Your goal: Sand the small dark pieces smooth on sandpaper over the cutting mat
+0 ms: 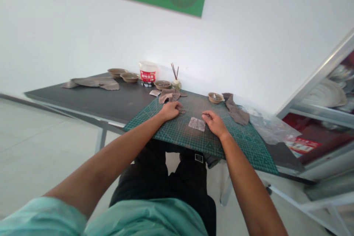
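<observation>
A green cutting mat [210, 143] with a grid lies on the dark table, and both forearms reach onto it. My left hand [170, 110] rests palm down on the mat's far part, its fingertips next to small brown scraps [181, 111]. Just beyond that hand lies a limp grey-brown sheet [169, 96], possibly clay or cloth. My right hand [214, 123] sits loosely curled on the mat, with nothing visible in it. Left of its fingers lies a flat pale square piece [197, 124]. Another brown strip [235, 110] lies beyond the right hand.
Shallow brown bowls [129, 77] and a white tub with a red label [147, 73] stand along the dark table [91, 101]. A small jar holds thin sticks [176, 84]. A crumpled plastic sheet [269, 127] lies right of the mat, beside a metal-framed shelf [318, 92].
</observation>
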The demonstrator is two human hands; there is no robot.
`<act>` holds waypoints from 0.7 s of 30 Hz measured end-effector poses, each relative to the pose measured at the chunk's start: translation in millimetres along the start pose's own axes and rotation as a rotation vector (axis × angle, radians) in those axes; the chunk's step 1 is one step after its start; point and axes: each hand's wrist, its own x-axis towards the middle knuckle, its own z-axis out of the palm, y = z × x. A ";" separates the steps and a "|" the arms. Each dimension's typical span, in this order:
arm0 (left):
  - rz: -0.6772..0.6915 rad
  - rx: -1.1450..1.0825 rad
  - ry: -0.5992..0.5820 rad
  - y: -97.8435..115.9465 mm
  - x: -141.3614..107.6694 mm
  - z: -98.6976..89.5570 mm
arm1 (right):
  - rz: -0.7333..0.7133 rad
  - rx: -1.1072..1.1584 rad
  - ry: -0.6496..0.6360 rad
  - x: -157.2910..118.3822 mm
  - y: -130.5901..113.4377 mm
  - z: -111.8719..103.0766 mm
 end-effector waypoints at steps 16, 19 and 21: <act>0.143 0.068 -0.028 8.1 -2.4 2.4 | 0.158 -0.201 0.218 4.1 20.3 -6.8; 0.161 0.062 -0.038 7.2 -2.3 1.1 | 0.141 -0.205 0.204 3.6 19.5 -6.7; 0.169 0.048 -0.044 6.4 -2.3 -0.4 | 0.136 -0.207 0.198 3.4 19.2 -6.7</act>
